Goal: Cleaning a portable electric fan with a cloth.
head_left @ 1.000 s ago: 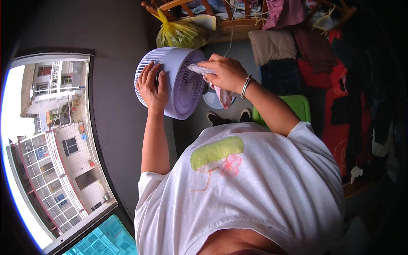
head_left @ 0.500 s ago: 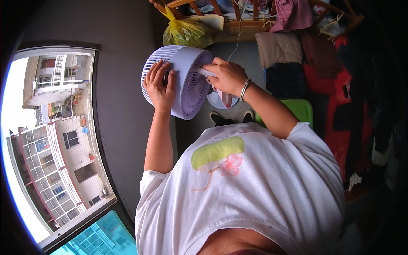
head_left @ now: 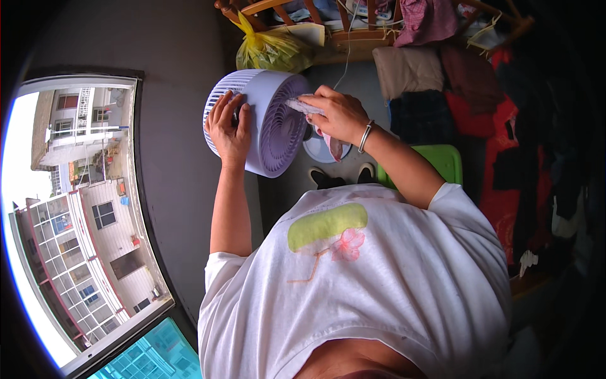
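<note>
A pale lilac fan [head_left: 268, 101] stands in front of me, its round head turned to the right so the spiral grille [head_left: 284, 132] shows. My left hand [head_left: 228, 129] holds the fan's left side, fingers curved over the slatted rear housing and thumb apart. My right hand [head_left: 338, 115] is closed on a bunched white-and-pink cloth [head_left: 306, 106]. One end of the cloth reaches the upper part of the grille, while a reddish corner hangs below the hand. Behind the cloth, the fan's round pale base [head_left: 322, 150] partly shows on the floor.
A yellow plastic bag [head_left: 271, 49] hangs by a wooden rail [head_left: 309, 11]. Folded clothes [head_left: 410, 69] lie to the right, near a green stool [head_left: 432, 164]. A white cord [head_left: 348, 57] runs down toward the fan. At left is a window [head_left: 136, 189] in a dark wall.
The cloth in my right hand has drawn toward the grille's outer edge. The fan appears slightly further left, with the whole view shifted a little. My left hand keeps its hold.
</note>
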A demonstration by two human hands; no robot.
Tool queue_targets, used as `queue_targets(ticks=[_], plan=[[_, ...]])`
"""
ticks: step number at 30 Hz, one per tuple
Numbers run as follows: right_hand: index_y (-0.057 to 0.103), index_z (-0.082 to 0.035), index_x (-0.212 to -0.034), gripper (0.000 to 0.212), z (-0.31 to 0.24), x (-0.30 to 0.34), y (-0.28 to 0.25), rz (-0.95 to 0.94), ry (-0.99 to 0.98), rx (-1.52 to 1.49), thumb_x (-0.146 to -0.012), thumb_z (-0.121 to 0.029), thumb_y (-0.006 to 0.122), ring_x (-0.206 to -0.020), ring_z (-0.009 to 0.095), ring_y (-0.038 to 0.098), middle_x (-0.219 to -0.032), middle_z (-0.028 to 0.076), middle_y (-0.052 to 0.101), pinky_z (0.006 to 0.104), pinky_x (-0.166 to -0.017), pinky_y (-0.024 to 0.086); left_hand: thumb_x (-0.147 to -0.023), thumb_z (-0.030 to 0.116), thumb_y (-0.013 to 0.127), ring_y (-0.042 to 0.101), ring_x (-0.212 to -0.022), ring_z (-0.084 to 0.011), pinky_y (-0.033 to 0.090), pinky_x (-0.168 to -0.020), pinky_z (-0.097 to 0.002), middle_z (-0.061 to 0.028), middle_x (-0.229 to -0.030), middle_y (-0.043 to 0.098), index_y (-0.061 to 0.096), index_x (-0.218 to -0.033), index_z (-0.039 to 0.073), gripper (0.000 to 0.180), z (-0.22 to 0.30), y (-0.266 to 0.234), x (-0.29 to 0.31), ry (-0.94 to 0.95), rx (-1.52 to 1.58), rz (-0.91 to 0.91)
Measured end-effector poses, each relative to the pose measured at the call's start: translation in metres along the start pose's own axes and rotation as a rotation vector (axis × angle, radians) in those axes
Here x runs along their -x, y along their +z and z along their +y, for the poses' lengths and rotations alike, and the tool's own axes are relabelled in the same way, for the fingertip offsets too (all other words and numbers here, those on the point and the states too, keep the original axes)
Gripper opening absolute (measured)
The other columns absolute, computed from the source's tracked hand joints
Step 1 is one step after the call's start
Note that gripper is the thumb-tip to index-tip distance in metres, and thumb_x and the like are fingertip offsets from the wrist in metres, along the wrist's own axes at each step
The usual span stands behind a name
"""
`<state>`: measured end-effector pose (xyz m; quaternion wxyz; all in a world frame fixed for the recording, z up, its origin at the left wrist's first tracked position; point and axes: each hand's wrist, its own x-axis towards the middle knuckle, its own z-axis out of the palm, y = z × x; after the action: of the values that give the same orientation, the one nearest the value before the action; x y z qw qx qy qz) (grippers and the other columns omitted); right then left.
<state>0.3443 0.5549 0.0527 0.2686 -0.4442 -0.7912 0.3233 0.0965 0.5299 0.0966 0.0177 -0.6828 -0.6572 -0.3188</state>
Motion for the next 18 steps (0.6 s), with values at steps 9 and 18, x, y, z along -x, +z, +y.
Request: queue_targets(ticks=[9,18], plan=[[0.066,-0.018,-0.114,0.034,-0.006,-0.018,0.01,-0.071,0.002,0.048,-0.081,-0.025,0.061,-0.09,0.028,0.064,-0.103,0.006,0.06,0.0386,-0.078,0.052,-0.087,0.031,0.063,0.051,-0.122,-0.0248,0.026,-0.106,-0.0406,-0.0066,-0.121,0.064,0.071,-0.107,0.013,0.028,0.005,0.0,0.003,0.009,0.015,0.04],[0.065,-0.019,-0.117,0.036,-0.016,-0.017,0.0,-0.063,0.016,0.042,-0.081,-0.023,0.063,-0.091,0.029,0.064,-0.105,0.006,0.061,0.0386,-0.079,0.052,-0.086,0.032,0.063,0.051,-0.122,-0.0258,0.027,-0.107,-0.0422,-0.0069,-0.122,0.064,0.071,-0.106,0.013,0.029,0.001,0.002,0.002,0.028,-0.008,0.015]])
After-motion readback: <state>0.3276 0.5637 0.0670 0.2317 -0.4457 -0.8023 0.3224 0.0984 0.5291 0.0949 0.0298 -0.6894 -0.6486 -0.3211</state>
